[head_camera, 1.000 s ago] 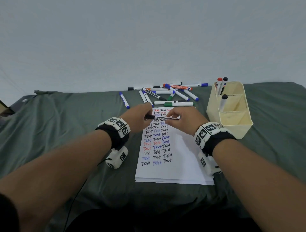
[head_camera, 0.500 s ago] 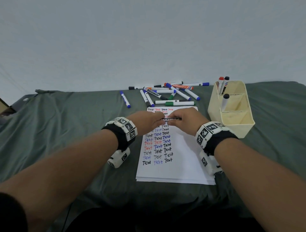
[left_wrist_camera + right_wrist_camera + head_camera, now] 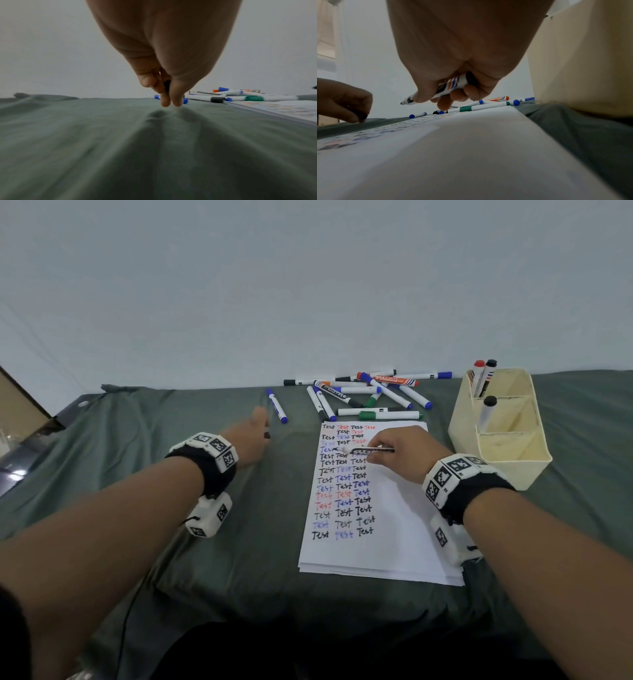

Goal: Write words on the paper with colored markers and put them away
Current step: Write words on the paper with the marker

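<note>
A white sheet of paper [image 3: 394, 529] lies on the green cloth, its left half filled with rows of "Test" in black, blue and red. My right hand [image 3: 399, 451] grips an uncapped black marker [image 3: 368, 451] lying level over the upper rows, tip pointing left; the marker [image 3: 448, 87] shows in the right wrist view too. My left hand [image 3: 251, 440] is out on the cloth left of the paper and pinches the marker's black cap [image 3: 266, 435], also visible as the cap [image 3: 167, 84] between the fingertips.
Several capped markers [image 3: 370, 395] in blue, green, black and orange lie in a heap beyond the paper, one blue marker [image 3: 276, 405] apart to the left. A cream organiser [image 3: 513, 470] with three markers stands right of the paper. Green cloth [image 3: 171, 440] covers the table.
The hands were together over the paper, both on the marker. The left hand has pulled the cap off and moved left onto the cloth; the right keeps the uncapped marker.
</note>
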Motion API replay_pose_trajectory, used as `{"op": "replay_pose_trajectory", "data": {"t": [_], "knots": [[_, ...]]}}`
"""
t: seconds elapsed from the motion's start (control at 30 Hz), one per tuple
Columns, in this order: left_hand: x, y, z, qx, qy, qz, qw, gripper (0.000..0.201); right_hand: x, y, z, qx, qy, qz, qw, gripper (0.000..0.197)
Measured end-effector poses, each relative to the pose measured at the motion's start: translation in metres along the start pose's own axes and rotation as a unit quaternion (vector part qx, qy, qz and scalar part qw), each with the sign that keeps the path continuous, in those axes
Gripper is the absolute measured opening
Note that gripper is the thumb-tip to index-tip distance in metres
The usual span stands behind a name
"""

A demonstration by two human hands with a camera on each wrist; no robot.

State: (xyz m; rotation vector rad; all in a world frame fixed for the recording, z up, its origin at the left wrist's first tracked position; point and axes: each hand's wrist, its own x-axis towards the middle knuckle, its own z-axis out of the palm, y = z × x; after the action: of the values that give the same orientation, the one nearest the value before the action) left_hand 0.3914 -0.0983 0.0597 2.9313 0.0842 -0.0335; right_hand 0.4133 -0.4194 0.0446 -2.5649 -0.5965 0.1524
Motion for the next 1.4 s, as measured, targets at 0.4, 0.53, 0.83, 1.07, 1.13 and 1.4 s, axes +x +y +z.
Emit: {"op": "replay_pose_trajectory", "data": {"t": [0.4, 0.53, 0.83, 1.07, 1.13, 1.4], "knots": [[-0.004, -0.048, -0.009, 0.146, -0.049, 0.013, 0.988, 0.027, 0.0, 0.001, -0.001, -0.003, 0.001, 0.005, 1.0, 0.022], [-0.007, -0.044, -0.009, 0.122, -0.059, -0.01, 0.991, 0.038, 0.002, 0.001, 0.0, 0.0, -0.002, 0.009, 1.0, 0.022], [-0.012, 0.031, 0.017, 0.117, -0.034, 0.073, 0.99, 0.084, 0.0, 0.002, -0.005, -0.002, 0.034, -0.017, 0.999, 0.038], [0.0, 0.061, 0.061, 0.11, -0.195, 0.029, 0.974, 0.124, -0.001, 0.001, -0.006, -0.026, 0.055, -0.009, 0.998, 0.034], [0.001, 0.06, 0.065, 0.11, -0.206, 0.023, 0.972, 0.124, -0.001, 0.001, -0.007, -0.033, 0.057, -0.011, 0.998, 0.035], [0.001, 0.062, 0.065, 0.084, -0.218, 0.02, 0.972, 0.129, -0.005, -0.002, -0.019, 0.091, 0.077, -0.047, 0.992, 0.102]]}}
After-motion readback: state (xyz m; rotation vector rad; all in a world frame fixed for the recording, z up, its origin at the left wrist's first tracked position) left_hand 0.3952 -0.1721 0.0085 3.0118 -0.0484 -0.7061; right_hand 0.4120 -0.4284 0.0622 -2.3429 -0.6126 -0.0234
